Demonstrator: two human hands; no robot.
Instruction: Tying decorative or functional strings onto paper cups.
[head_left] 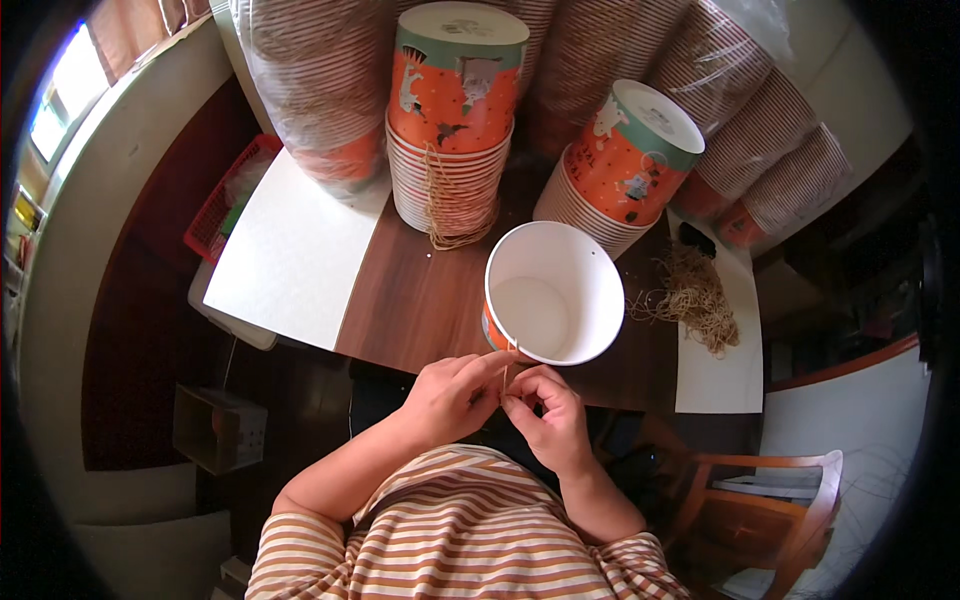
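An open paper bucket (545, 300), white inside and orange outside, stands at the table's near edge with its mouth tilted toward me. A small dark hole shows near its far right rim. My left hand (455, 398) is closed at the near left rim, its index finger stretched to the bucket's wall. Beside it my right hand (550, 418) pinches with thumb and fingers. Both hands hold a thin tan string (506, 374), which runs up to the bucket's near rim. Finger overlap hides part of the string.
Behind stand two stacks of upside-down orange buckets (455, 95) (635, 160), the left one draped with loose strings (450, 205). Plastic-wrapped stacks (315, 90) line the back. A tangled string bundle (700, 300) lies at right. A wooden chair (755, 500) stands lower right.
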